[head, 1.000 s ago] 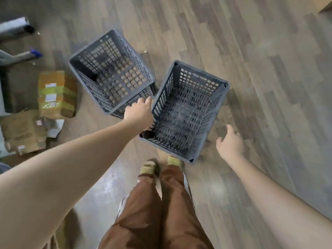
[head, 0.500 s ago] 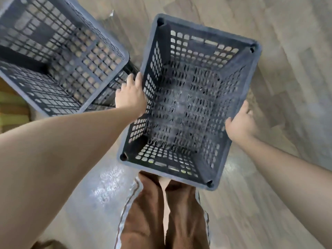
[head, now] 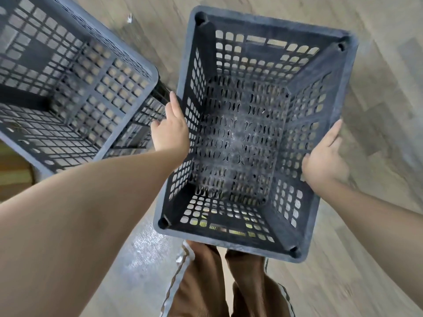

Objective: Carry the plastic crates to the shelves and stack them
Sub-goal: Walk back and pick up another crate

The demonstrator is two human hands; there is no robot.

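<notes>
With the left hand (head: 170, 131) and right hand (head: 324, 160) seemingly clasping opposite rims of the crate (head: 242, 138) – fingers mostly hidden – lift it level, clear of the second crate (head: 68, 76)

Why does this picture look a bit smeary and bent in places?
Head view: motion blur softens the floor at right and the second crate at left; the wide lens bows the held crate and swells the forearms; window-like glare whitens the floor near the trousers; both hands, left hand, right hand, stay fairly sharp.

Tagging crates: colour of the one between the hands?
Dark grey crate, lattice-perforated walls; head view shows it best.
</notes>
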